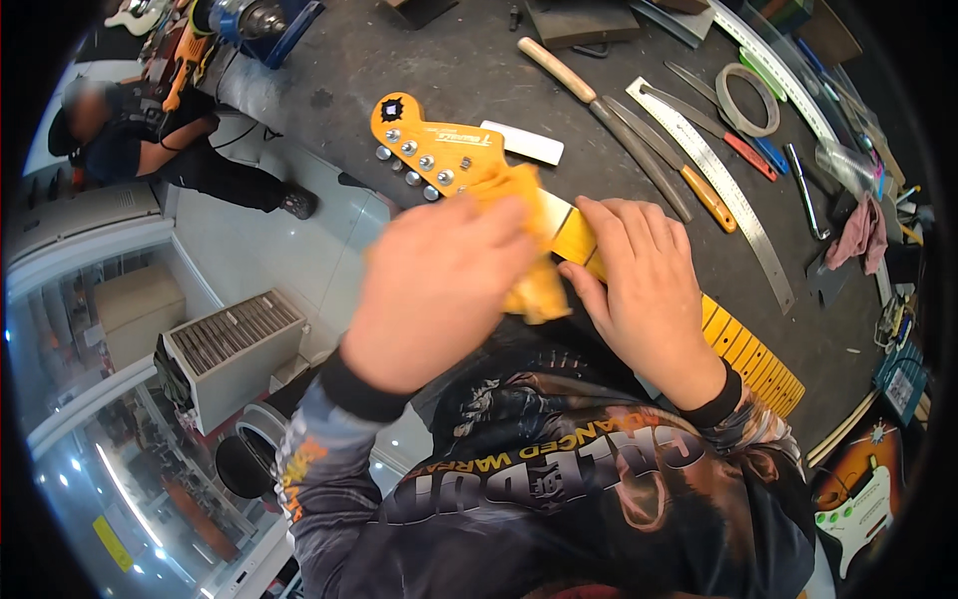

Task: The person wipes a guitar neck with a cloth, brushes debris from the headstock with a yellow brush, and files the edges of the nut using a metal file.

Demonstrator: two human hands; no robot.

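Note:
An electric guitar neck (750,351) of yellow maple lies slantwise in front of me, its headstock (444,145) with several metal tuning pegs toward the upper left. My left hand (439,285), slightly blurred, is closed on a yellow cloth (539,285) that wraps over the neck where it meets the headstock. Farther down the fretboard, my right hand (649,290) grips the neck, thumb on the near edge and fingers over the far one. The fretboard under my right hand and the part beneath the cloth are hidden. A white block (524,143) touches the headstock's far side.
Files with wooden handles (557,70), a steel ruler (723,180), a tape roll (748,100), a red-handled tool (748,157) and a pink rag (858,235) lie on the dark bench (419,60). A sunburst guitar body (858,489) stands lower right. Another person (150,140) sits at upper left.

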